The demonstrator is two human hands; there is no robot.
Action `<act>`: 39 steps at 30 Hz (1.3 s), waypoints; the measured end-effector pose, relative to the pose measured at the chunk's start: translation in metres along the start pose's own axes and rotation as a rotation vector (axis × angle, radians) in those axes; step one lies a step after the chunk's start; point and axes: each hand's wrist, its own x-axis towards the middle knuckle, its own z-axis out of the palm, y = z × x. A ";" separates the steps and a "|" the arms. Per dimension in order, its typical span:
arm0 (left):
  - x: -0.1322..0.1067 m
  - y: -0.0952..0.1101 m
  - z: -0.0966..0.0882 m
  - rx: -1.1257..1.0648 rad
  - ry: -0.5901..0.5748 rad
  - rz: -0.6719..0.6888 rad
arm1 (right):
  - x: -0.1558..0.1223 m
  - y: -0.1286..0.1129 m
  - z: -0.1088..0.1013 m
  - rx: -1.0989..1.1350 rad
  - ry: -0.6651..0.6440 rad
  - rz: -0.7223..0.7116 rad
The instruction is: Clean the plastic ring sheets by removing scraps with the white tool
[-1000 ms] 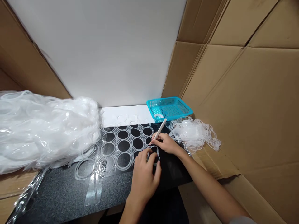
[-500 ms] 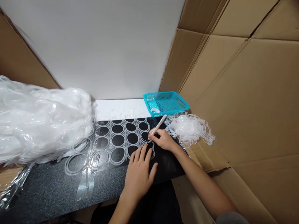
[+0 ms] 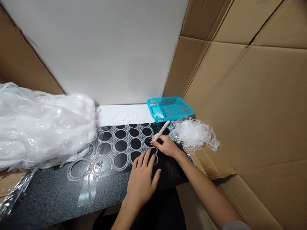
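On the dark tabletop (image 3: 48, 195), the left hand (image 3: 141, 179) is laid flat, fingers slightly spread, on the near edge of a clear sheet of rings (image 3: 120, 144). Just beyond it, a white stick (image 3: 161, 131) is pinched in the closed right hand (image 3: 167, 145), its tip set against the sheet. A loose ring pile (image 3: 194, 134) lies just right of that hand, and a teal basket (image 3: 177, 110) stands beyond it.
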 end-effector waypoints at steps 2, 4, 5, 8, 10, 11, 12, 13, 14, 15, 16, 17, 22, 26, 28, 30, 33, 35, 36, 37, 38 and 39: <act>0.001 0.001 0.001 0.017 -0.002 0.000 | -0.001 -0.001 -0.002 -0.006 -0.020 -0.058; 0.002 0.003 0.003 0.038 -0.012 -0.006 | -0.001 -0.004 -0.006 -0.031 -0.092 -0.118; 0.003 0.005 0.003 0.047 -0.018 -0.014 | -0.002 -0.005 -0.009 -0.057 -0.136 -0.139; 0.009 0.010 0.004 0.052 -0.038 -0.054 | -0.005 -0.011 -0.017 -0.160 -0.225 -0.166; 0.013 0.014 0.004 0.033 -0.044 -0.082 | -0.008 -0.012 -0.020 -0.205 -0.229 -0.194; 0.015 0.016 0.003 0.018 -0.045 -0.094 | -0.010 -0.011 -0.020 -0.218 -0.222 -0.220; 0.017 0.017 0.002 0.002 -0.045 -0.103 | -0.012 -0.009 -0.019 -0.227 -0.208 -0.250; 0.018 0.018 0.001 -0.013 -0.044 -0.109 | -0.013 -0.007 -0.017 -0.239 -0.190 -0.281; 0.018 0.018 0.001 -0.024 -0.044 -0.112 | -0.014 -0.005 -0.015 -0.257 -0.173 -0.310; 0.019 0.019 0.000 -0.031 -0.043 -0.114 | -0.015 -0.002 -0.013 -0.283 -0.161 -0.339; 0.019 0.019 -0.001 -0.034 -0.040 -0.116 | -0.016 0.000 -0.012 -0.315 -0.157 -0.367; 0.018 0.018 -0.001 -0.037 -0.037 -0.118 | -0.016 0.002 -0.010 -0.349 -0.160 -0.397; 0.016 0.017 -0.003 -0.064 -0.030 -0.112 | -0.015 0.005 -0.007 -0.431 -0.170 -0.472; 0.014 0.015 -0.004 -0.057 -0.024 -0.096 | -0.014 0.005 -0.007 -0.288 -0.076 -0.328; 0.013 0.014 -0.004 -0.041 -0.025 -0.082 | -0.014 0.005 -0.008 -0.184 -0.040 -0.225; 0.012 0.014 -0.003 -0.026 -0.024 -0.067 | -0.013 0.005 -0.008 -0.115 -0.047 -0.149; 0.011 0.015 -0.002 -0.012 -0.017 -0.055 | -0.011 0.003 -0.010 -0.078 -0.078 -0.109; 0.012 0.016 -0.002 -0.006 -0.004 -0.054 | -0.009 0.002 -0.010 -0.078 -0.082 -0.118; 0.012 0.016 -0.001 -0.003 0.003 -0.054 | -0.009 0.002 -0.011 -0.085 -0.088 -0.130; 0.013 0.017 -0.001 0.000 0.008 -0.053 | -0.009 0.001 -0.011 -0.098 -0.102 -0.147; 0.014 0.018 -0.001 0.004 0.012 -0.052 | -0.009 0.000 -0.011 -0.114 -0.119 -0.167; 0.015 0.018 -0.001 0.009 0.014 -0.049 | -0.009 -0.002 -0.012 -0.132 -0.138 -0.188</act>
